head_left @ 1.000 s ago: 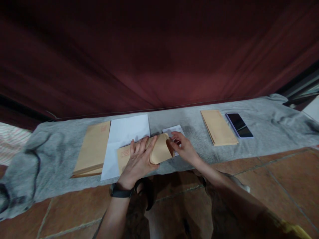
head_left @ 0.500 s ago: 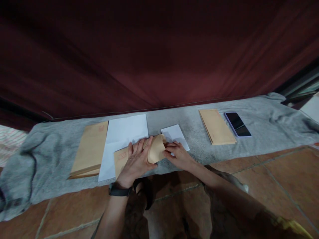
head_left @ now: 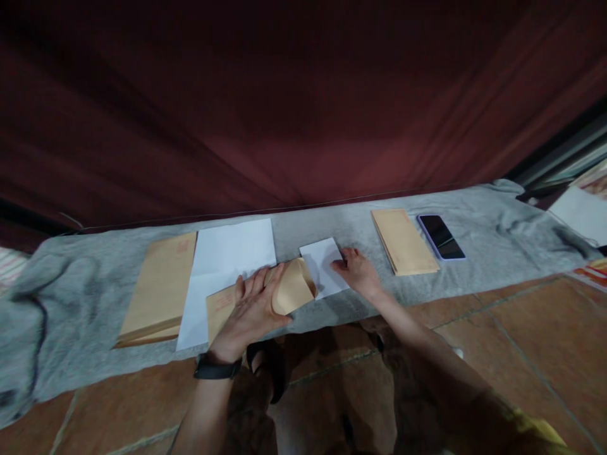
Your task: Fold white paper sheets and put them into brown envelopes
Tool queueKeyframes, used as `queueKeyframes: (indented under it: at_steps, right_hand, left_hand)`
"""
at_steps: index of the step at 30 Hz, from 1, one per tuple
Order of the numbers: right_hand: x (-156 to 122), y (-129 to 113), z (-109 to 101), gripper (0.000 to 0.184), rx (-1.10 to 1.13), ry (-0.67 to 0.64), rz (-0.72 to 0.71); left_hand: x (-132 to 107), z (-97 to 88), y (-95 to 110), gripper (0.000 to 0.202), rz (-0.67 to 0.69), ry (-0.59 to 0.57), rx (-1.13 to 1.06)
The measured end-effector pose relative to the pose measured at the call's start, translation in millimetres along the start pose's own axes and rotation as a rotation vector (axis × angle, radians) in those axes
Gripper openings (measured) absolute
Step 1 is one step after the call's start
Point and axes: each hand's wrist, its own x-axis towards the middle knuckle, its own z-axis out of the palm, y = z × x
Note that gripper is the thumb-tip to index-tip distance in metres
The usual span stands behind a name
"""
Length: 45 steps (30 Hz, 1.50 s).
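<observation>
My left hand point(head_left: 253, 309) lies across a brown paper envelope point(head_left: 291, 289), its fingers over the top and the thumb along the near side, holding it. The envelope's mouth gapes toward the right, and my palm hides much of its middle. Just right of that mouth is a small folded sheet of white paper point(head_left: 325, 265) on the grey cloth. My right hand point(head_left: 358, 272) has closed at the sheet's right edge, thumb on top and fingers along the side.
A large white sheet point(head_left: 237, 249) lies partly under the envelope. Left of it is a stack of brown envelopes point(head_left: 159, 278). Another envelope pile point(head_left: 405, 243) and a phone point(head_left: 441, 237) in a purple case lie to the right. Grey cloth point(head_left: 85, 297) covers the surface before a dark red curtain point(head_left: 303, 126).
My right hand has left the envelope's mouth and moved right to the far edge of the folded white paper. The left hand stays on the envelope. The view has shifted slightly.
</observation>
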Motion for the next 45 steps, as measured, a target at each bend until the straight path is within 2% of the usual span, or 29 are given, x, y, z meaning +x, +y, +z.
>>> queueKeyframes:
  at_steps: [6,9,13,15,20,26,29,34,37,45]
  right_hand:
    - [0.1,-7.9,5.4,0.033,0.051,-0.017,0.114]
    - [5.4,-5.5,3.7,0.037,-0.028,-0.101,0.162]
    - [11.7,0.7,2.1,0.016,-0.009,-0.222,0.08]
    - [12.3,2.4,1.3,0.012,0.02,-0.255,0.047]
    - [5.8,-1.9,-0.5,0.021,0.032,-0.211,0.025]
    - [-1.9,-13.0,3.9,0.026,-0.11,-0.149,0.053]
    - [-2.7,-15.2,6.2,0.024,-0.105,-0.146,0.062]
    - [-1.0,-14.9,6.9,0.012,0.045,-0.186,0.043]
    - [0.5,-13.6,8.3,0.006,0.201,-0.17,0.084]
    - [2.0,-12.5,16.4,0.026,0.616,-0.232,0.235]
  left_hand:
    - [0.0,2.4,0.3,0.115,0.009,0.004,0.011]
    - [0.5,3.3,0.6,0.115,0.003,-0.008,0.024]
    - [0.9,3.2,1.8,0.116,-0.009,-0.014,0.03]
    - [1.0,2.9,2.0,0.116,-0.01,-0.019,0.027]
    - [1.0,1.1,1.4,0.116,-0.028,-0.04,0.023]
    - [1.8,0.2,1.8,0.116,-0.056,-0.048,0.038]
    - [2.1,2.0,0.8,0.117,-0.059,-0.041,0.041]
    - [2.4,4.5,-1.7,0.117,-0.052,-0.034,0.04]
    - [2.6,5.9,-2.8,0.117,-0.053,-0.034,0.041]
    - [2.0,4.8,-1.8,0.119,-0.045,-0.016,0.011]
